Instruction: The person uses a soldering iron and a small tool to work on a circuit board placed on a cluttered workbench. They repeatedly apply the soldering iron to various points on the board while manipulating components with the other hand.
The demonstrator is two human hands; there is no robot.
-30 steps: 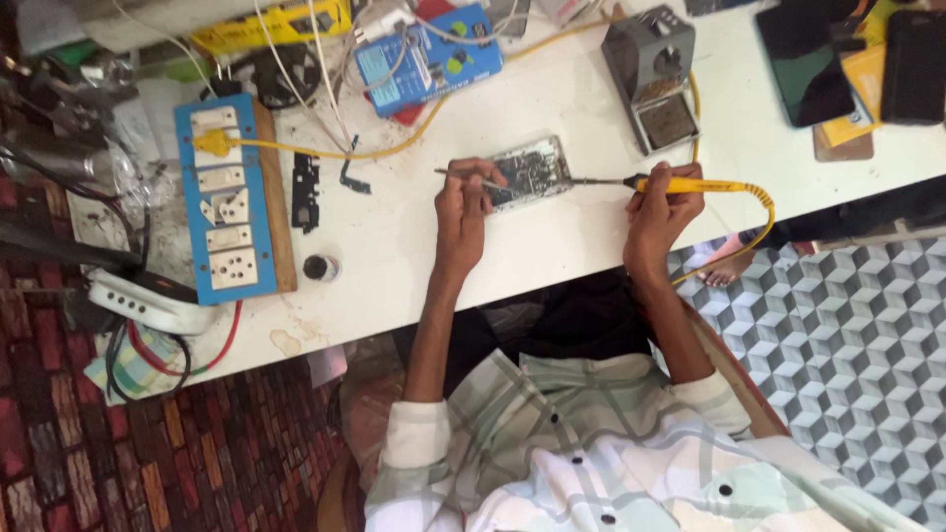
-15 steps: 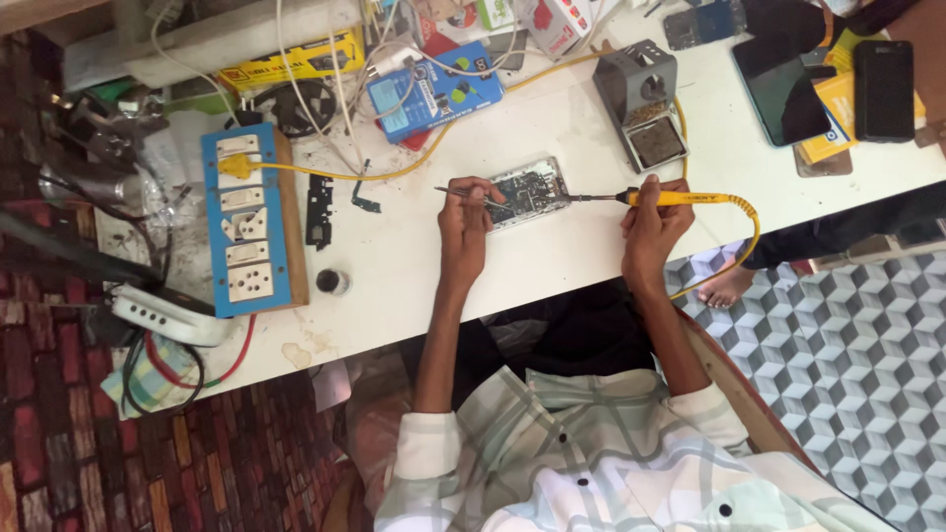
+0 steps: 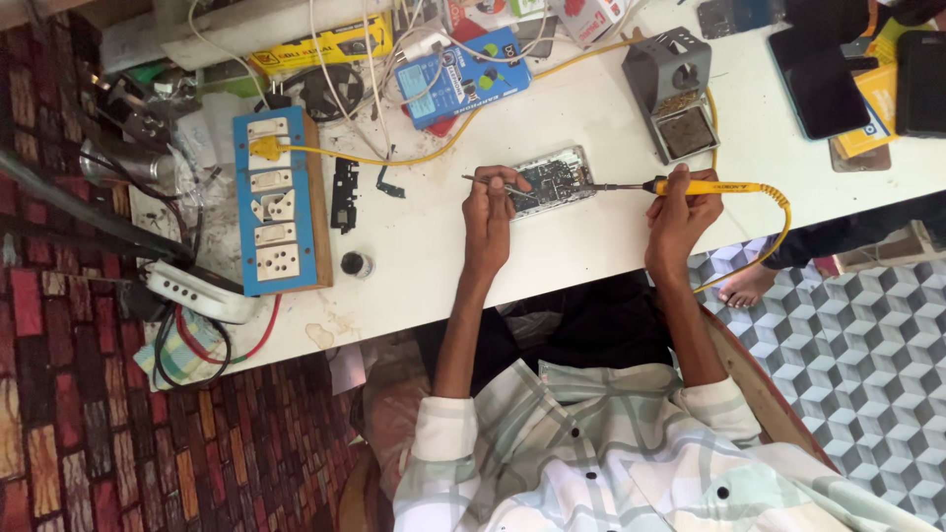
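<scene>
Head view: both hands point(image 3: 490, 212) still work the opened phone point(image 3: 552, 180).

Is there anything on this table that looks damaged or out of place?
Yes. The phone under the soldering iron lies opened, its circuit board bare. On the blue socket board one socket plate looks broken. Loose black parts lie beside it.
</scene>
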